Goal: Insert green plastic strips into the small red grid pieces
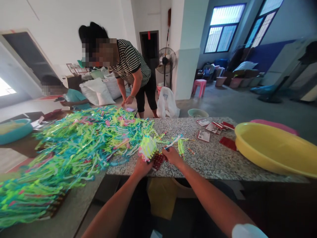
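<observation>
Holding a fanned bundle of yellow-green plastic strips (148, 147) above the near edge of the speckled worktop (213, 158), the left hand (142, 166) is closed around the bundle's lower end. The right hand (171, 155) pinches a single white-and-blue strip (173, 142) between fingertips and points it toward the bundle. A dark red card (158, 161) lies between the two hands at the near edge, partly hidden by them; whether it is attached to the bundle cannot be told.

Supply: a large heap of green, blue and pink strips (81, 145) covers the left part of the worktop, touching the bundle's far side. A few loose strips (181, 145) lie just beside the right hand.

Technique, as judged from this view: the left grip is best kept low and firm so the fan stays spread and its ends stay level. The single strip should come in end-first, parallel with the others. The main risk appears to be snagging the heap, so the bundle is best held clear of it.

Surroundings: small red-and-white cards (210, 127) lie toward the far edge, and a yellow basin (274, 148) sits at the right end. Another person in a striped top (130, 62) bends over the far left corner, hands (127, 100) down near the heap.
</observation>
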`<state>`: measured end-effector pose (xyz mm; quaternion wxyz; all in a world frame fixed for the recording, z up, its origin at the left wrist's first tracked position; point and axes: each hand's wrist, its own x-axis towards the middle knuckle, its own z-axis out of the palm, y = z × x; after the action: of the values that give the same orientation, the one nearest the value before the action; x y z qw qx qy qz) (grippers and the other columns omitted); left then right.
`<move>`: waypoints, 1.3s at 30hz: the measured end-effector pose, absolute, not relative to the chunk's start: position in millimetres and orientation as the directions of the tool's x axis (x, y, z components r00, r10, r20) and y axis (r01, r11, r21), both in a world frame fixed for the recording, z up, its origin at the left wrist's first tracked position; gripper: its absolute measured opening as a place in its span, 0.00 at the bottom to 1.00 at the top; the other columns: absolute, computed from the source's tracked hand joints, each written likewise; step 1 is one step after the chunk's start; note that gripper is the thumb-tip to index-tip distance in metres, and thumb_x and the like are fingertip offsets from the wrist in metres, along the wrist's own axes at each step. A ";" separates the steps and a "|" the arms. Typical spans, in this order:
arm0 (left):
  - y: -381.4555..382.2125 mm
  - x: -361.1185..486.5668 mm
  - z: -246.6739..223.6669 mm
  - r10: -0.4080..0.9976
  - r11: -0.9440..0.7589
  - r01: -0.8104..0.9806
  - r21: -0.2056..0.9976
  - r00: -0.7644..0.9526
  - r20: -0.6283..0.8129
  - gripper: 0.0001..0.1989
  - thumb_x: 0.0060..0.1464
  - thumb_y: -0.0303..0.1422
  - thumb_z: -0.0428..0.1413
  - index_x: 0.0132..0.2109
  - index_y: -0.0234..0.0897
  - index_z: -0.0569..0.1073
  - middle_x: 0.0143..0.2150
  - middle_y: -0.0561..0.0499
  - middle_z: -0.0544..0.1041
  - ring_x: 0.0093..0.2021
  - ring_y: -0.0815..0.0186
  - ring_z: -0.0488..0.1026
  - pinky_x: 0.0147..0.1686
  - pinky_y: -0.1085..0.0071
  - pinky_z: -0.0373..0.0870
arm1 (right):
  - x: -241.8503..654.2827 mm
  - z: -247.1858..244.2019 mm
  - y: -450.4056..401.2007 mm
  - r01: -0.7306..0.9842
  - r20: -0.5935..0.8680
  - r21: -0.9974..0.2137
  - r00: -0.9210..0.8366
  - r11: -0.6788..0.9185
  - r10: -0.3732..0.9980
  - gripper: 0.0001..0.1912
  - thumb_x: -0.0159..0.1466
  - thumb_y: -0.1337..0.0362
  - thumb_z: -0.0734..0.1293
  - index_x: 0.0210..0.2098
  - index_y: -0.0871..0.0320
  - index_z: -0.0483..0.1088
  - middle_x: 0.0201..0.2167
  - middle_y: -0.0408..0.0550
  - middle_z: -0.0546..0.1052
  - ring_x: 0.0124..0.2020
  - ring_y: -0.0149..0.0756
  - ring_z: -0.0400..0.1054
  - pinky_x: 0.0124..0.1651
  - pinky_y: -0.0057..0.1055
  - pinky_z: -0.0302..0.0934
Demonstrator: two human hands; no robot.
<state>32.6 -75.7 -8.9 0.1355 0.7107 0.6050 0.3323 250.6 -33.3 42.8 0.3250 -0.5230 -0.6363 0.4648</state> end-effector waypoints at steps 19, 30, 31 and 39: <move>-81.1 31.5 -15.5 0.903 -0.403 0.787 0.467 0.260 0.341 0.31 0.54 0.33 0.57 0.65 0.35 0.69 0.66 0.39 0.73 0.69 0.50 0.66 0.71 0.52 0.60 | 232.9 28.2 -42.6 0.632 -0.050 -0.774 -0.102 0.026 0.994 0.15 0.70 0.58 0.67 0.30 0.59 0.76 0.28 0.52 0.82 0.33 0.40 0.77 0.36 0.29 0.60; -82.8 29.8 -27.1 0.872 -0.455 0.746 0.487 0.262 0.414 0.29 0.54 0.34 0.57 0.64 0.36 0.70 0.62 0.39 0.75 0.64 0.49 0.70 0.68 0.49 0.65 | 222.0 12.1 -41.3 0.801 0.032 -0.581 -0.158 0.147 0.987 0.20 0.75 0.55 0.60 0.54 0.62 0.76 0.43 0.59 0.83 0.46 0.47 0.79 0.46 0.33 0.63; -83.0 29.9 -27.4 0.877 -0.447 0.745 0.496 0.257 0.405 0.28 0.54 0.34 0.58 0.63 0.37 0.71 0.62 0.39 0.75 0.64 0.48 0.70 0.68 0.49 0.65 | 222.3 11.1 -40.8 0.796 0.044 -0.581 -0.177 0.169 0.983 0.20 0.75 0.56 0.60 0.54 0.61 0.76 0.44 0.58 0.83 0.47 0.47 0.79 0.47 0.33 0.64; -78.7 27.0 -36.0 0.896 -0.405 0.773 0.489 0.227 0.383 0.29 0.53 0.31 0.57 0.62 0.36 0.72 0.62 0.39 0.76 0.65 0.49 0.70 0.68 0.50 0.65 | 221.4 12.7 -40.7 0.788 0.093 -0.583 -0.180 0.200 0.979 0.21 0.73 0.56 0.63 0.58 0.61 0.74 0.52 0.58 0.81 0.53 0.46 0.76 0.55 0.32 0.64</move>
<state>27.0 -78.7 -36.0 0.0979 0.7771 0.5367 0.3138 221.4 -40.7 12.7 0.2306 -0.5972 -0.7396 0.2078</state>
